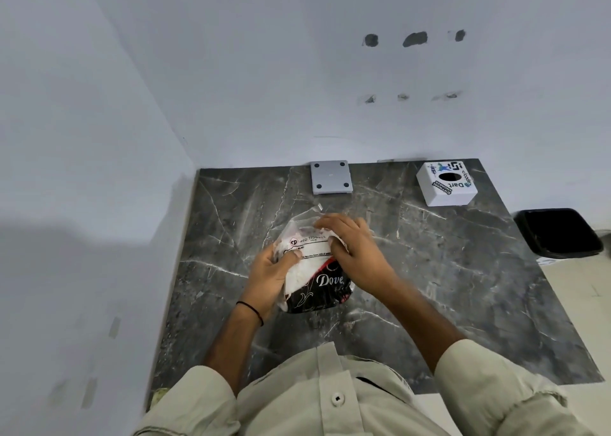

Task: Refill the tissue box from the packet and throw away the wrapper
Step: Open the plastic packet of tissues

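A tissue packet in clear plastic with a black and red "Dove" print lies at the middle of the dark marble table. My left hand grips its left side, thumb on the white label. My right hand grips the packet's upper right part, fingers curled over the crinkled wrapper top. The white tissue box, covered in stickers with a round black hole on top, stands at the table's far right corner, well apart from both hands.
A grey square plate with four dark dots lies at the table's back edge by the wall. A black bin sits on the floor beyond the table's right edge. Walls close off the left and back.
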